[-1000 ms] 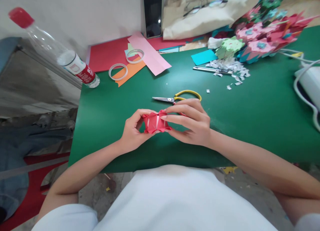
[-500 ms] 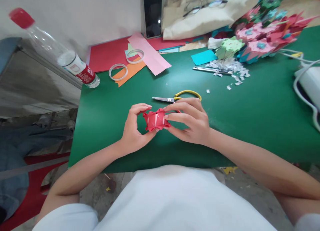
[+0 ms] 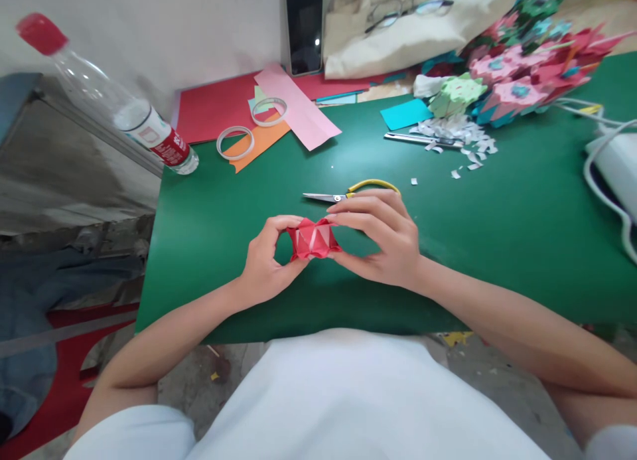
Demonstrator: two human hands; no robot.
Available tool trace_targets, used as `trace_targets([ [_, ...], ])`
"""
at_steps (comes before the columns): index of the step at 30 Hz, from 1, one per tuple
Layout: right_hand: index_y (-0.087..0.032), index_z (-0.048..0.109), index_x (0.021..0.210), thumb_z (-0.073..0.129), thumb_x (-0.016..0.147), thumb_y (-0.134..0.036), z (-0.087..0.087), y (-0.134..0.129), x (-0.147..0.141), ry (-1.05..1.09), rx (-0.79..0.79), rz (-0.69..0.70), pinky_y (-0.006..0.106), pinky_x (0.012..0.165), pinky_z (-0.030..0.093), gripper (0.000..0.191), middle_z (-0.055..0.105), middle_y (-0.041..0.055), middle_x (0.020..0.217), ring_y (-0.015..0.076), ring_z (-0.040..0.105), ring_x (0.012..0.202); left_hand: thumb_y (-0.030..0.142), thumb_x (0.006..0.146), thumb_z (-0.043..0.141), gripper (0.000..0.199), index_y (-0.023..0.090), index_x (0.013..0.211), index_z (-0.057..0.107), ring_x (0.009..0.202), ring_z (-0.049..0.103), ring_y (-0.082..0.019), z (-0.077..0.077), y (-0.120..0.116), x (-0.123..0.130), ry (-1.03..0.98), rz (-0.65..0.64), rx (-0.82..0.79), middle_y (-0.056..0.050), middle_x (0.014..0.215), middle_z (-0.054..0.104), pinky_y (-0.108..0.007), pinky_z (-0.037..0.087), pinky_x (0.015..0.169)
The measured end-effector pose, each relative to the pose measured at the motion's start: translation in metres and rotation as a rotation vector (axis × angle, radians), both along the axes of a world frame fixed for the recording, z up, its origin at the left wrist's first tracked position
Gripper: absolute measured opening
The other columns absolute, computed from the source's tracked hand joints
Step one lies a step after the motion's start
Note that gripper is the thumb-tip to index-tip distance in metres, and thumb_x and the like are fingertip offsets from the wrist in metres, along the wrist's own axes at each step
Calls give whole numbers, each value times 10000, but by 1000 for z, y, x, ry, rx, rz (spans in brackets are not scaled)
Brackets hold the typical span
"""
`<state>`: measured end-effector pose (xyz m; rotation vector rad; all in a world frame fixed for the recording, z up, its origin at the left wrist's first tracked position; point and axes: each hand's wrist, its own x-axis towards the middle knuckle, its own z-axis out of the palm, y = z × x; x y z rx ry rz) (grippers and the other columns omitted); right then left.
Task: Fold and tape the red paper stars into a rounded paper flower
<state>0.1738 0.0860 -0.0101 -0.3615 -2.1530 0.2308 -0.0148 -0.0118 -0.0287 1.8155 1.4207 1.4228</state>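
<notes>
A small red folded-paper piece (image 3: 313,239) with pale patches and ruffled ends is held up between both hands over the green table. My left hand (image 3: 269,257) pinches its left end, thumb below and index finger above. On the other end, my right hand (image 3: 383,237) grips with the thumb underneath and fingertips along the top. Just beyond the right fingers lie scissors (image 3: 338,198) with yellow handles, partly hidden by that hand.
Tape rolls (image 3: 235,143), an orange strip (image 3: 259,146) and a pink sheet (image 3: 298,108) lie at the back left, near a bottle (image 3: 149,135). A cutter (image 3: 423,140), paper scraps (image 3: 478,141) and folded paper flowers (image 3: 520,91) are at the back right, with a white cable (image 3: 592,161).
The red paper piece has turned slightly in my fingers, showing more of its pale side. My left index finger now rests on its top edge, and my right fingers have shifted along it.
</notes>
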Motion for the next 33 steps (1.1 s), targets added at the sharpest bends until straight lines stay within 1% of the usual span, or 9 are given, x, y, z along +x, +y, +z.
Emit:
trace_targets([
  [5,-269,602,1024,740,771,-318,0,-1,0,21,2,16,376,832,504,293,705,22,971,202,628,920,262,803,706,415,236,1163,500,999,641,-169,-2,-1,0,-12,-6,-18,-59,1119,640,-295,518,858],
  [10,-268,629,1008,721,790,-334,0,0,1,-31,-13,19,380,841,496,245,691,30,1013,198,607,929,259,802,710,410,231,1155,504,995,638,-164,-2,1,-1,-27,-15,-14,-60,1113,637,-289,523,847],
  [12,-273,642,991,719,795,-324,0,1,1,-28,-8,35,371,838,497,217,695,23,991,190,605,923,254,798,715,415,233,1155,504,982,638,-154,-2,1,-1,-49,-21,-18,-54,1105,637,-273,524,831],
  [14,-277,654,956,721,795,-309,1,1,2,-15,-2,47,361,832,500,178,701,14,961,185,605,920,250,797,719,419,233,1156,504,977,638,-150,-2,0,0,-67,-31,-25,-55,1105,636,-266,524,826],
  [19,-279,657,830,708,804,-308,1,0,2,20,18,26,346,822,495,64,691,-1,912,177,594,912,247,800,717,403,226,1143,507,980,639,-150,-2,-1,1,-89,-48,-8,-63,1107,638,-265,527,819],
  [21,-275,653,836,713,798,-304,0,-1,2,42,31,21,341,817,494,76,685,0,909,175,587,900,245,800,716,405,225,1144,504,995,639,-153,-2,-1,1,-95,-55,-4,-67,1113,637,-268,527,831],
  [26,-285,659,965,731,789,-308,0,-3,0,33,37,-17,353,832,492,192,687,19,998,184,587,934,231,791,726,422,229,1145,496,1003,640,-148,-1,0,1,-111,-51,10,-61,1118,634,-264,527,848],
  [31,-279,662,850,756,759,-269,0,-2,1,83,79,10,338,781,508,131,684,-4,874,177,578,877,221,790,725,415,230,1134,495,1014,646,-154,-1,-1,1,-106,-55,16,-62,1114,640,-271,533,852],
  [33,-290,666,868,751,763,-276,0,-3,1,79,84,1,339,782,511,136,692,-11,892,178,583,886,218,794,719,413,233,1139,492,1027,643,-162,-1,-1,1,-99,-59,20,-66,1120,640,-285,534,862],
])
